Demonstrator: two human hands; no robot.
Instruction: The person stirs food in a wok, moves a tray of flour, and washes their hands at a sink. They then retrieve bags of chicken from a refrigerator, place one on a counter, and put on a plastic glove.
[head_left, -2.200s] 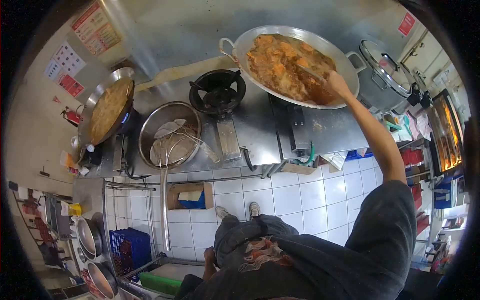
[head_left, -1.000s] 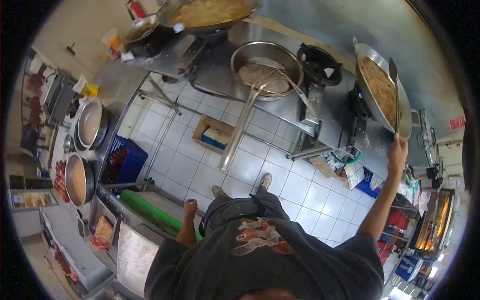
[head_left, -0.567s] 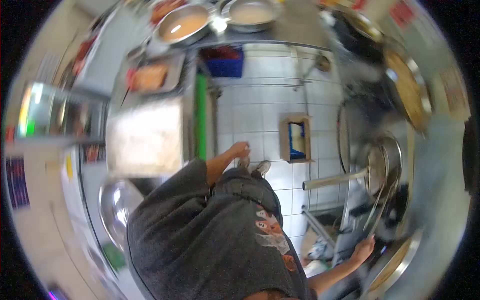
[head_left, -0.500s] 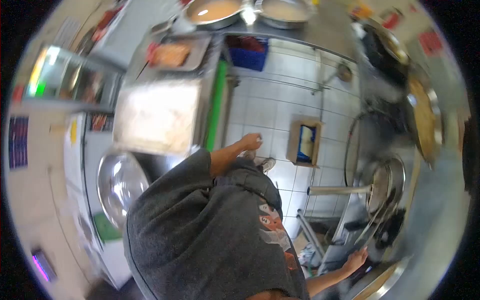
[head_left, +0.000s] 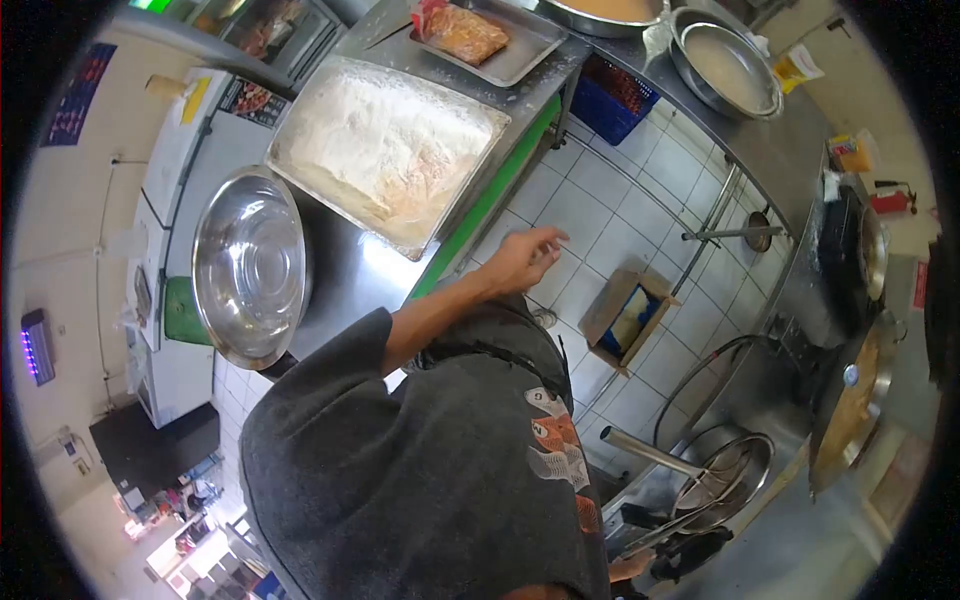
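My left hand [head_left: 527, 260] hangs in front of my waist, fingers loosely bent and apart, with nothing in it. It is nearest to the front edge of a steel table. At the lower right, my right hand [head_left: 630, 566] is partly cut off by my shirt. Its fingers are closed around the end of long metal tongs [head_left: 668, 530], which reach toward a round pan [head_left: 768, 462]. In that pan sits a wire strainer [head_left: 712, 482], its thick tubular handle pointing up and left.
A flour-dusted tray [head_left: 385, 150] and a large steel bowl [head_left: 250, 270] stand at left. Behind lies a tray [head_left: 540, 55] with orange-coated food in plastic. Pans of liquid stand at the back. An open cardboard box [head_left: 598, 308] and blue crate [head_left: 612, 110] sit below. A wide pan [head_left: 850, 400] is at right.
My view has swung toward the right, shifting the scene. My left hand has risen and its fingers have spread. My right hand, with the tongs, now shows lower and closer to my body.
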